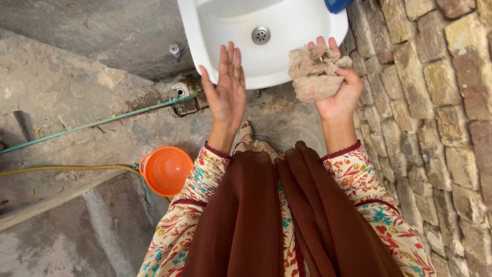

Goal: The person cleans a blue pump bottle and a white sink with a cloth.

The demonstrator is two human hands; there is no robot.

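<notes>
Right hand (342,90) grips a crumpled beige cloth (313,72) at the white basin (215,31) rim — basin empty, drain (261,35) exposed. Left hand (227,90) flat open, holding nothing.

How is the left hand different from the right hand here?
The left hand is open and flat, fingers straight and together, and holds nothing; the right hand is curled around a crumpled beige cloth. The left hand is over the front rim of the white sink; the right hand is at the sink's corner near the stone wall. Both are raised palm up and come out of flowered sleeves.
</notes>
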